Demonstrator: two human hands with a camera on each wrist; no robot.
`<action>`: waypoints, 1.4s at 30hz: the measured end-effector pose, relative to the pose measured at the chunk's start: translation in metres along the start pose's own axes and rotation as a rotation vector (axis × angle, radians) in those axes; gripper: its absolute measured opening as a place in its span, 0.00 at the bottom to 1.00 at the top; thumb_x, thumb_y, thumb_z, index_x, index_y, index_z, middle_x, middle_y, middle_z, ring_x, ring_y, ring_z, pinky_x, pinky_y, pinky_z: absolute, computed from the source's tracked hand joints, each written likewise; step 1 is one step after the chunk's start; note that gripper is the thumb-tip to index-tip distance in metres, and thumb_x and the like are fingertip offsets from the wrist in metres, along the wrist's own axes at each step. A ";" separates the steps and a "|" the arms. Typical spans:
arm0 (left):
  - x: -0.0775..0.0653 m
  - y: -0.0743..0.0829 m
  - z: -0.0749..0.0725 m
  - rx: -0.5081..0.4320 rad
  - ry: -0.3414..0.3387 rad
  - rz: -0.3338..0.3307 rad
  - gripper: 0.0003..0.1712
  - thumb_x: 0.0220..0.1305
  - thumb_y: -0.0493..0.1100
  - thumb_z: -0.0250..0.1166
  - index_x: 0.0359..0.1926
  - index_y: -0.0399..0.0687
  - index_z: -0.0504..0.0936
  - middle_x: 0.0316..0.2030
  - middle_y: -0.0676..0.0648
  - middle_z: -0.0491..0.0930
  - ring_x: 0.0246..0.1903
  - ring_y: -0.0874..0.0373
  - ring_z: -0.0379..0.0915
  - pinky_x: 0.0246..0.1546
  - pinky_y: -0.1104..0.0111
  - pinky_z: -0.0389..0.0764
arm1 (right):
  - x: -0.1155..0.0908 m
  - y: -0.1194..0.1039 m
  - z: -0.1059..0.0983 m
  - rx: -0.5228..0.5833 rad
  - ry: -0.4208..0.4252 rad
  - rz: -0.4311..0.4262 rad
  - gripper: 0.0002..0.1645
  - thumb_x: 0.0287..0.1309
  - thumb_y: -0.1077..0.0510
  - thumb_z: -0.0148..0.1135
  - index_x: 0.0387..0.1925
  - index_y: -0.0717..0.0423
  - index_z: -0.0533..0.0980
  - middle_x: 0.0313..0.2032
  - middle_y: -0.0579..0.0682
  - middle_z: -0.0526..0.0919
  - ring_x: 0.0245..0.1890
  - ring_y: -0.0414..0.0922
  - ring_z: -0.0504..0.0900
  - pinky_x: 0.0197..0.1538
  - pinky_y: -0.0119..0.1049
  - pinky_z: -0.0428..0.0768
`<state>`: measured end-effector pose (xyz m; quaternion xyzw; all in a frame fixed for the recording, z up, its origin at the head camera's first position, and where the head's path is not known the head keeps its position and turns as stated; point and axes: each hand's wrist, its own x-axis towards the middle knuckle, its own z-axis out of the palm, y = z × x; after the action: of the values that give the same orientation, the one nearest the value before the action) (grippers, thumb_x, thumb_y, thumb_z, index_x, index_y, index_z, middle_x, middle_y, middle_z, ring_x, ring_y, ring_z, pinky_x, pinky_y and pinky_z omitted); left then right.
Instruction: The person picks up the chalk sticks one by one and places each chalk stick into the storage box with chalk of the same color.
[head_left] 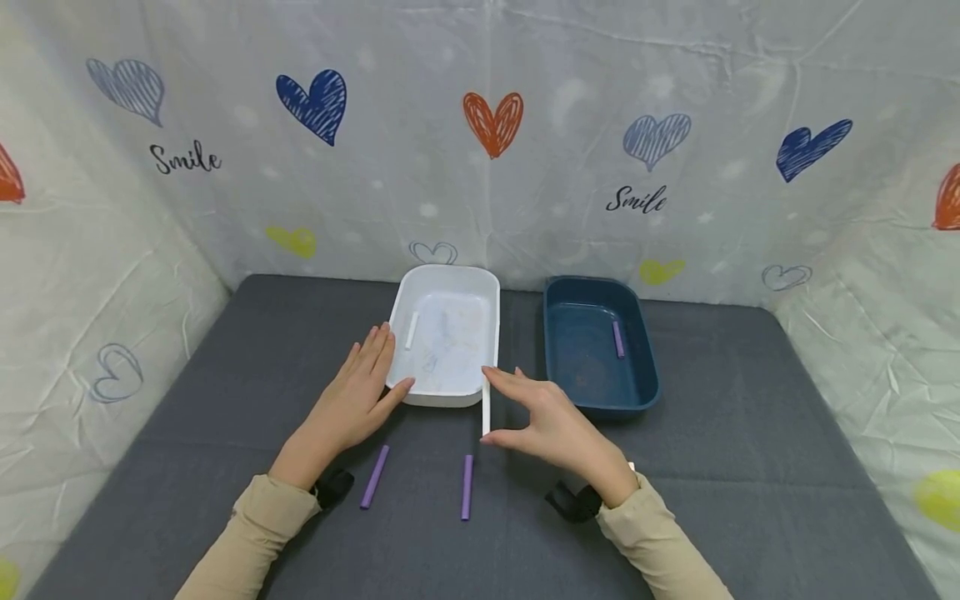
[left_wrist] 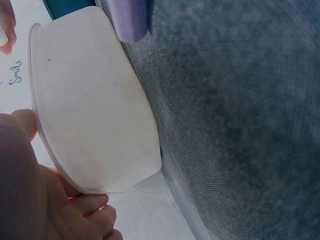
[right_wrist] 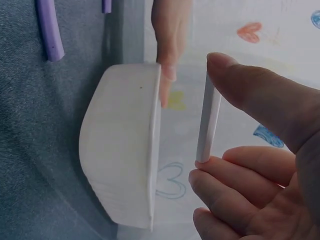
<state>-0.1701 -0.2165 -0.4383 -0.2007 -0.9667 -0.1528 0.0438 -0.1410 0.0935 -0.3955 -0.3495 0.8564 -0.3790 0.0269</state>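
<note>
My right hand (head_left: pixel 551 421) pinches a slim white stick (head_left: pixel 486 406) by its two ends, thumb at the near end and fingertips at the far end. The stick overlaps the front right corner of a white tray (head_left: pixel 442 400) in the head view; in the right wrist view the stick (right_wrist: pixel 208 120) shows apart from that tray. My left hand (head_left: pixel 352 396) rests at the tray's front left corner, its fingers stretched along the left rim and the thumb at the front rim. Inside the white tray lies another white stick (head_left: pixel 412 330).
Right of the white tray stands a dark blue tray (head_left: pixel 600 410) with a purple stick (head_left: pixel 618 339) in it. Two more purple sticks, one on the left (head_left: pixel 374 477) and one in the middle (head_left: pixel 467 487), lie on the grey cloth before me. A printed curtain (head_left: pixel 555 167) closes the back.
</note>
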 end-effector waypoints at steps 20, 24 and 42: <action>-0.001 0.001 -0.001 -0.001 0.005 -0.003 0.46 0.77 0.60 0.48 0.76 0.28 0.44 0.77 0.33 0.40 0.76 0.42 0.32 0.73 0.46 0.42 | 0.030 0.009 0.010 0.003 -0.016 -0.007 0.48 0.52 0.53 0.77 0.70 0.61 0.66 0.68 0.53 0.69 0.67 0.50 0.70 0.66 0.44 0.71; -0.001 0.001 0.000 0.000 0.014 -0.001 0.46 0.77 0.60 0.48 0.76 0.28 0.45 0.77 0.33 0.40 0.76 0.41 0.33 0.73 0.46 0.43 | 0.035 0.011 0.011 0.020 -0.035 0.011 0.47 0.53 0.51 0.76 0.71 0.60 0.66 0.69 0.52 0.69 0.67 0.46 0.70 0.65 0.44 0.72; 0.000 0.002 0.002 0.006 0.012 -0.006 0.46 0.77 0.60 0.48 0.76 0.29 0.44 0.77 0.34 0.40 0.76 0.42 0.32 0.73 0.46 0.43 | 0.055 0.018 0.012 0.046 -0.050 0.052 0.47 0.53 0.49 0.76 0.70 0.59 0.67 0.67 0.51 0.71 0.64 0.46 0.74 0.61 0.43 0.76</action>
<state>-0.1698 -0.2144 -0.4392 -0.1968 -0.9675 -0.1511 0.0496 -0.1895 0.0605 -0.4043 -0.3358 0.8553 -0.3890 0.0660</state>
